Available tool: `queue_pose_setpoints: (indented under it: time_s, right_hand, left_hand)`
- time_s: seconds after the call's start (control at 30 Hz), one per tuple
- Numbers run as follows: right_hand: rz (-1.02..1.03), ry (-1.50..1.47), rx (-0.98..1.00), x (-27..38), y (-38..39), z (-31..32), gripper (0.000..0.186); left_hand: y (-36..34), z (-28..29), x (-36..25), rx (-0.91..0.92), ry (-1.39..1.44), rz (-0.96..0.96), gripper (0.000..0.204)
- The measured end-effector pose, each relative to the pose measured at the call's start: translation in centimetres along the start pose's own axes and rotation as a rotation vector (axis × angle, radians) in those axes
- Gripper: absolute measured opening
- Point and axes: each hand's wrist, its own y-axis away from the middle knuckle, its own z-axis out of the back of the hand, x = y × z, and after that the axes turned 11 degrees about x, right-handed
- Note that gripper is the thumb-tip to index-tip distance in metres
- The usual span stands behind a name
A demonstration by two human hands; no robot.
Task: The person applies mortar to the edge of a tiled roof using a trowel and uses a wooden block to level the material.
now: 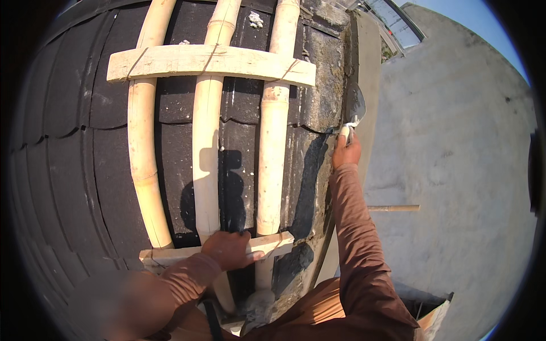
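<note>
My left hand (227, 250) grips the lower wooden crosspiece (273, 243), which is tied across three upright bamboo poles (270, 182) lying on dark roof tiles (102, 170). At the roof's right edge, my right hand (347, 149) is closed round the handle of a metal trowel (355, 108), whose blade points away from me along a grey mortar strip (329, 62). An upper crosspiece (170, 61) is tied over the same poles with thin wire or cord.
Beyond the edge on the right is a grey concrete surface (455, 159), with a thin bamboo piece (401, 207) and an opening (426, 304) at lower right. Railings or frames (389, 23) show at top right. A blurred round shape (114, 304) at lower left is unclear.
</note>
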Motion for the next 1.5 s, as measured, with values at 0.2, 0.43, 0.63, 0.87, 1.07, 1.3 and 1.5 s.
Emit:
queue_pose_setpoints:
  time_s: [0.2,0.43,0.63,0.87,1.07,1.3,1.5]
  right_hand:
    - [-0.166,-0.044,0.145,2.9,-3.8,0.8,0.047]
    - [-0.3,-0.151,0.174,4.9,-5.4,1.4,0.046]
    - [-0.126,-0.047,0.094,0.1,-7.9,-0.1,0.05]
    - [-0.403,-0.231,0.277,7.9,-7.0,0.1,0.048]
    - [-0.075,-0.299,0.278,1.8,-7.3,1.5,0.038]
    - [-0.132,-2.06,0.893,8.9,-11.1,-3.6,0.053]
    - [-0.07,-2.216,0.594,7.7,-13.6,-5.8,0.041]
  left_hand:
    - [0.4,0.3,-0.5,0.015,-0.005,0.007,0.073]
    - [0.4,0.6,-0.6,0.015,-0.016,0.021,0.073]
    - [0.3,0.7,-0.7,0.028,-0.011,0.024,0.074]
    - [1.1,0.6,0.0,0.02,-0.007,0.05,0.074]
    - [0.1,0.2,-0.4,-0.004,-0.017,0.006,0.071]
    - [0.4,0.2,-0.7,-0.136,-0.135,0.037,0.065]
    - [-0.2,0.2,-2.2,-0.084,-0.122,0.014,0.065]
